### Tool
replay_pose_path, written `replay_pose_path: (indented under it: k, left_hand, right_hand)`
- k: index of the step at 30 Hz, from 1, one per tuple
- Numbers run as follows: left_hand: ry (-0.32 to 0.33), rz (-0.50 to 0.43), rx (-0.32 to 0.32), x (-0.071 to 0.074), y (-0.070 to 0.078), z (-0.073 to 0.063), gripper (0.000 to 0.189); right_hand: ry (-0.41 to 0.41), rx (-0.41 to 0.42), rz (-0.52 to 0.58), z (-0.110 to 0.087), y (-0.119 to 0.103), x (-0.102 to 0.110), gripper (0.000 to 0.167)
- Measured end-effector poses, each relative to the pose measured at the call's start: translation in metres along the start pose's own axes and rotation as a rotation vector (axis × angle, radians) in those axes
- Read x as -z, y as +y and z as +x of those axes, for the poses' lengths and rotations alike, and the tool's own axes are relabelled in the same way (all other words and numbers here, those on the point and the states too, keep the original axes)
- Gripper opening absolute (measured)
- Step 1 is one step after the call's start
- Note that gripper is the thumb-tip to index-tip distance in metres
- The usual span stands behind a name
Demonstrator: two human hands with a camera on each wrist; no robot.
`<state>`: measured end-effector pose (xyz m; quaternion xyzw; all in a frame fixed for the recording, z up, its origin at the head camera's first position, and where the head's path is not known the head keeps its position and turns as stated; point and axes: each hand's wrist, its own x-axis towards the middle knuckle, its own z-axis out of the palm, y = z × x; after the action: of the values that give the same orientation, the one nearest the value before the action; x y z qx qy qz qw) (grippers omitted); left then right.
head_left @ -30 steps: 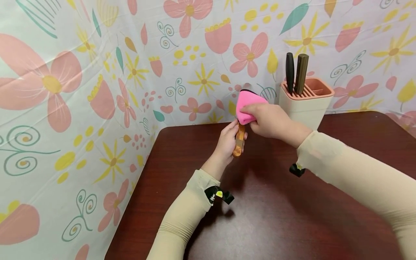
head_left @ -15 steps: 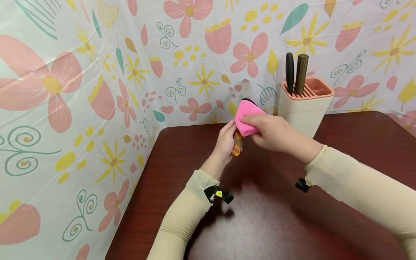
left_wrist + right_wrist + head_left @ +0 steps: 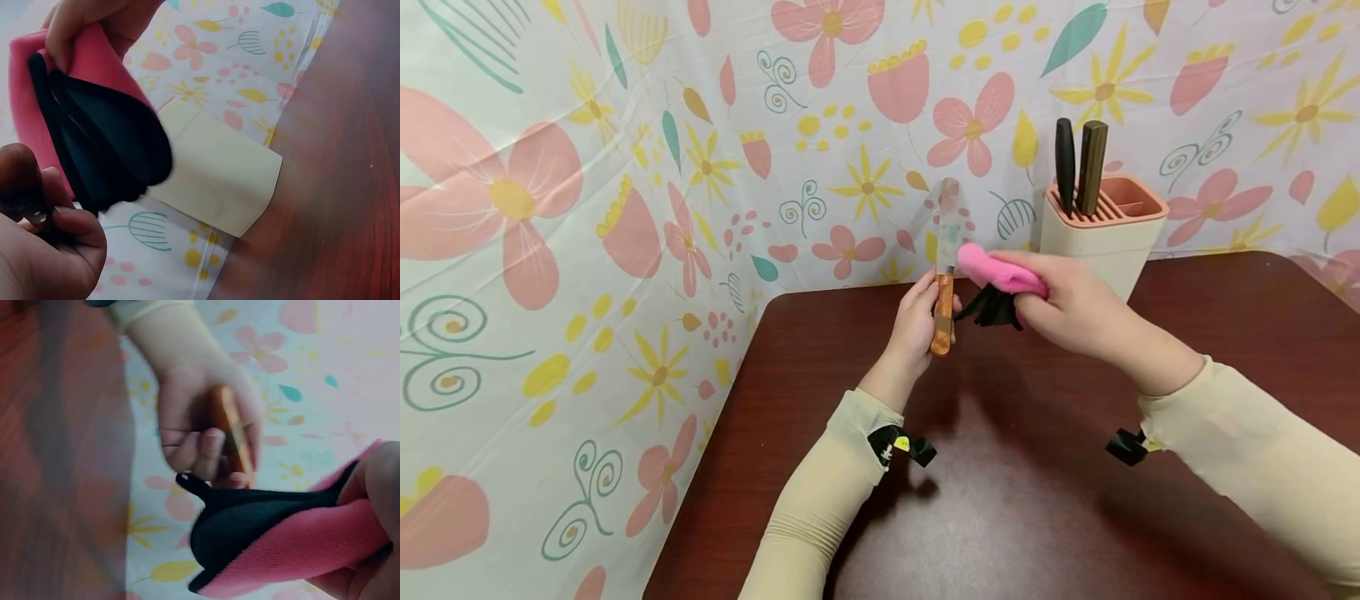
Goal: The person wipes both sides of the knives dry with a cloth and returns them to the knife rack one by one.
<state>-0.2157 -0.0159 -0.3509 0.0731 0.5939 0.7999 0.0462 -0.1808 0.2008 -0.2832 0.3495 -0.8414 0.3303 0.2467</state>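
Note:
My left hand (image 3: 912, 329) grips the orange-brown wooden handle (image 3: 943, 308) of a knife, whose pale blade (image 3: 949, 221) points up in front of the patterned backdrop. Part of the handle (image 3: 230, 425) shows between the curled fingers in the right wrist view. To the right of the knife, my right hand (image 3: 1078, 308) pinches a folded pink cloth (image 3: 996, 271) with a black side hanging beneath. The left wrist view shows that dark side of the cloth (image 3: 112, 137) fanned out. In the head view, the cloth lies close beside the blade's base; whether they touch I cannot tell.
A cream knife block (image 3: 1093, 250) with a salmon slotted top stands at the back right. Two dark-handled knives (image 3: 1092, 167) stick up from its slots. Flower-printed fabric (image 3: 850, 125) borders the dark red-brown table (image 3: 1015, 500) behind and at the left.
My right hand first drew the cloth down the knife, then moved right and away from it. The blade, earlier mostly covered, now shows. My left hand stays nearly in place.

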Motion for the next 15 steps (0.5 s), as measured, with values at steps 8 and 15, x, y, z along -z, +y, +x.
replay_pose_path:
  k: [8,15]
  left_hand:
    - [-0.031,-0.017,-0.005,-0.003,-0.005,-0.001,0.047]
    - [-0.034,-0.068,-0.040,-0.006,-0.008,-0.001,0.043]
  right_hand:
    - [0.252,-0.053,0.018,0.005,-0.003,-0.022,0.058]
    - [0.135,0.130,-0.037,0.004,-0.003,-0.064,0.049]
